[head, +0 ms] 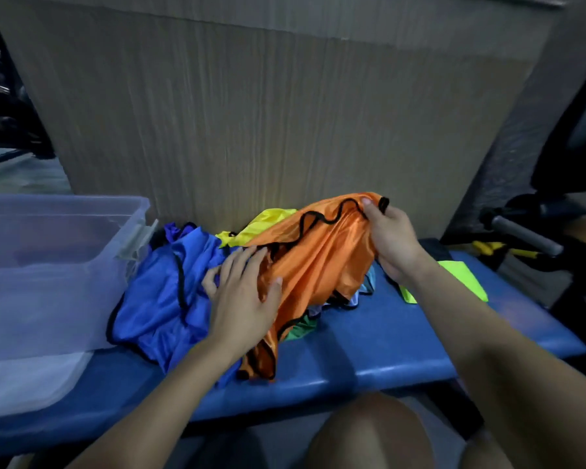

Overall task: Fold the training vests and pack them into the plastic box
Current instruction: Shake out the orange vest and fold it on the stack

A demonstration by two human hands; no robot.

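Pic is blurry & dim, so small stuff is hard to read. The plastic box [55, 265] sits at the left end of the blue bench [369, 350]; its left side is cut off by the edge, & it's see-through, so can't tell if anything is inside.

Vests lie in a messy pile in the middle of the bench, none folded. The orange vest [318, 258] is on top w/ black trim. It hides most of what's under it: just bits of a yellow vest [268, 220] behind, a green vest [301, 330] & maybe a pale one poking out below. The blue vest [159, 299] lies left of it, touching the box. A bright lime vest [460, 279] lies flat on the right, partly behind the right arm.

The right hand [391, 238] has its grip curled round the top edge of the orange vest, thumb on the black trim, lifting that end up. The left hand [242, 296] lies w/ fingers spread, pressing where orange meets blue.

A big cardboard sheet [268, 113] stands behind the bench.
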